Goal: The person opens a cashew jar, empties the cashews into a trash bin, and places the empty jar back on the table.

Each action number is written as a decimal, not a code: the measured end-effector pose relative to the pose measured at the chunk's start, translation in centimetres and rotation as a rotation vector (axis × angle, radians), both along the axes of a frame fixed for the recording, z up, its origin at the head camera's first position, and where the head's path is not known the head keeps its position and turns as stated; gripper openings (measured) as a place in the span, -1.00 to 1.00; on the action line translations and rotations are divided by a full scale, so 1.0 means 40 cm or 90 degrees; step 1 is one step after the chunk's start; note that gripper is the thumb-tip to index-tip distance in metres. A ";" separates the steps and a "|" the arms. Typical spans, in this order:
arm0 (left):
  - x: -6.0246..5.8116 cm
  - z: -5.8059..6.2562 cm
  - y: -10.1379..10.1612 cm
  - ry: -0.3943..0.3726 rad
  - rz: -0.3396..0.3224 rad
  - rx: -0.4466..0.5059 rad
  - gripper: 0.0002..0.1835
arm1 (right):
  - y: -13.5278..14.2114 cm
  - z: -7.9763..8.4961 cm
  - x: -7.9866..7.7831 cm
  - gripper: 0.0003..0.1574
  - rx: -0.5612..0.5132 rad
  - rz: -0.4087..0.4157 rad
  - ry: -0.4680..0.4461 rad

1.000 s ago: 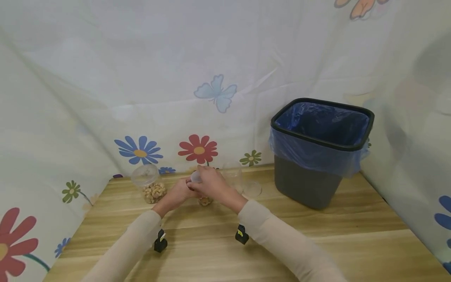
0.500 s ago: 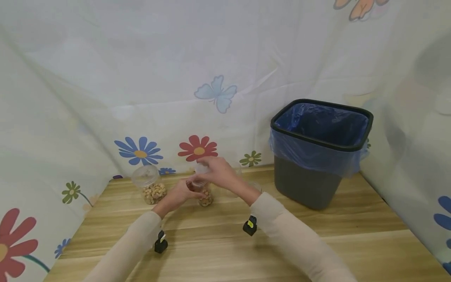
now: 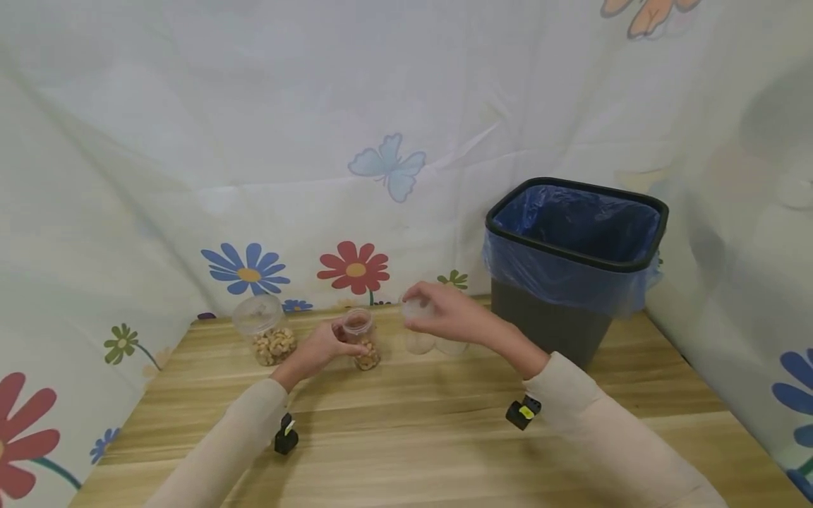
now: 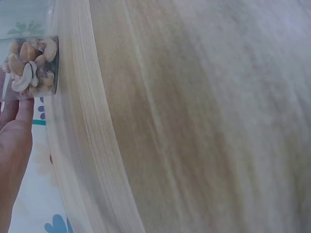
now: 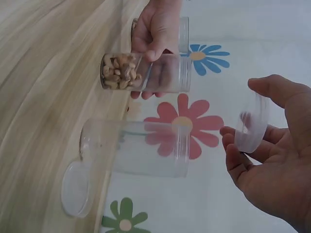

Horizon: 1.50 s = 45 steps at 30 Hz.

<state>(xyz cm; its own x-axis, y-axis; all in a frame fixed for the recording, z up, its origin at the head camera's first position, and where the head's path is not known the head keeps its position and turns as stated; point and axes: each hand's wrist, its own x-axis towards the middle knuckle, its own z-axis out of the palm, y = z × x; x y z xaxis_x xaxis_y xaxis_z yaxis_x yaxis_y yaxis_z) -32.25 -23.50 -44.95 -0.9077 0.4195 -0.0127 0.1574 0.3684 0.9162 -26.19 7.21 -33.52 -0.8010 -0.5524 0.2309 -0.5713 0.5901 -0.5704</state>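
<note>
My left hand (image 3: 320,349) grips a small clear jar (image 3: 359,331), standing upright on the table with its mouth uncovered. Cashews (image 4: 31,68) fill its lower part. In the right wrist view the left thumb lies across the jar's side and fingers show behind it. My right hand (image 3: 454,314) pinches a clear round lid (image 5: 253,124) between thumb and fingers, in the air to the right of that jar. Below and behind the right hand, partly hidden by it in the head view, stand a clear empty jar (image 5: 146,150) and, lying flat beside it, another clear lid (image 5: 76,189).
A wider clear jar with a lid on and nuts inside (image 3: 274,346) stands left of my left hand. At the back right stands a dark bin (image 3: 540,317) lined with a blue bag (image 3: 565,286). A flower-printed cloth (image 3: 286,176) hangs behind the wooden table (image 3: 394,444).
My right hand has lifted the lid off the small jar and carried it to the right. The left hand has stayed around the jar, whose mouth now shows.
</note>
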 end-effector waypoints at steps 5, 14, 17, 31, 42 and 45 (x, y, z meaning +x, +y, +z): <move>-0.002 -0.004 -0.006 0.000 0.008 -0.008 -0.35 | 0.044 -0.015 0.008 -0.46 -0.005 0.000 -0.031; -0.003 -0.008 -0.007 -0.022 0.004 0.014 -0.32 | 0.099 -0.076 0.010 -0.41 -0.031 0.033 -0.007; -0.003 -0.007 -0.007 -0.024 0.003 0.014 -0.32 | 0.113 -0.096 0.013 -0.39 -0.021 0.038 -0.008; -0.002 -0.005 -0.006 -0.006 0.010 -0.007 -0.32 | 0.146 -0.179 -0.008 -0.50 -0.060 0.061 -0.105; -0.008 -0.006 -0.003 -0.024 0.012 0.019 -0.27 | 0.155 -0.236 -0.018 -0.50 -0.033 0.040 -0.071; -0.008 -0.007 -0.002 -0.023 0.014 0.012 -0.27 | 0.159 -0.242 -0.015 -0.53 0.010 0.026 -0.019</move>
